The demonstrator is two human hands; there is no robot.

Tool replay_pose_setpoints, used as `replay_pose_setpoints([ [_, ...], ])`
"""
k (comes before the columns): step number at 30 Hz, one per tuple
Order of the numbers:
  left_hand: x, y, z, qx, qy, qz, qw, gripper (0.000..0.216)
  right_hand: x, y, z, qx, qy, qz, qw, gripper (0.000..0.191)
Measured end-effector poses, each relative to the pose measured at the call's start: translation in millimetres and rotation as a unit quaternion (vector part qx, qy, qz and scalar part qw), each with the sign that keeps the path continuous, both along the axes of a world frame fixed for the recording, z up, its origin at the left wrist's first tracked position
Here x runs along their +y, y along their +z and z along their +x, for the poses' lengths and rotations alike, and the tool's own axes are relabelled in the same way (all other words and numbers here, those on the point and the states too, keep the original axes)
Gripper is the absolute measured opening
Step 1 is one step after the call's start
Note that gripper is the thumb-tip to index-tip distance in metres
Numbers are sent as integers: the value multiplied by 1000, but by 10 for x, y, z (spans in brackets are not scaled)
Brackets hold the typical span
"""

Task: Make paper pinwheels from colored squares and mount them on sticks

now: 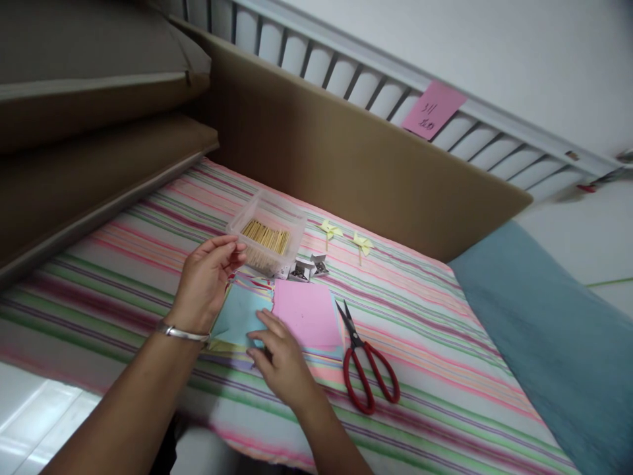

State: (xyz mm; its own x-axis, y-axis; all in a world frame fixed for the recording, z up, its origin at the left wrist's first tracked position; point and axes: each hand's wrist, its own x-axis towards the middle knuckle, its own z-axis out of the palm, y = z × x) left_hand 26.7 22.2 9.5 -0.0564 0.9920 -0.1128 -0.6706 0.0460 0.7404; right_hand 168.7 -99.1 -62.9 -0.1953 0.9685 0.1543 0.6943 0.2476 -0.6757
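My left hand (208,280), a metal bangle at its wrist, is raised beside the clear plastic box (293,247). Its thumb and fingers are drawn together; anything between them is too small or hidden to make out. Below it lies a light blue sheet of paper (242,320) on yellow and purple sheets. With fingers apart, my right hand (281,359) hovers over or touches the blue sheet's right edge; contact cannot be told. A stack of square paper with pink (306,313) on top lies alongside. Short wooden sticks (267,236) fill part of the box.
Red-handled scissors (357,343) lie partly spread right of the paper. Two small yellow paper pinwheels (330,229) on sticks lie farther back. Small silvery packets (309,266) sit by the box. A brown board (336,152) stands behind the striped cloth (430,343).
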Motion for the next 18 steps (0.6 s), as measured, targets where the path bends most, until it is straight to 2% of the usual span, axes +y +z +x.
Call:
replay_pose_setpoints([
  [7, -9, -5, -6, -3, -14, 8, 1000, 15, 20, 50, -10, 110, -74, -13, 991, 10],
  [14, -29, 16, -1, 1, -18, 3, 1000, 13, 28, 68, -55, 118, -76, -23, 990, 20],
  [18, -24, -2, 4, 2, -21, 3, 1000, 12, 14, 97, -34, 119, -68, -37, 990, 19],
])
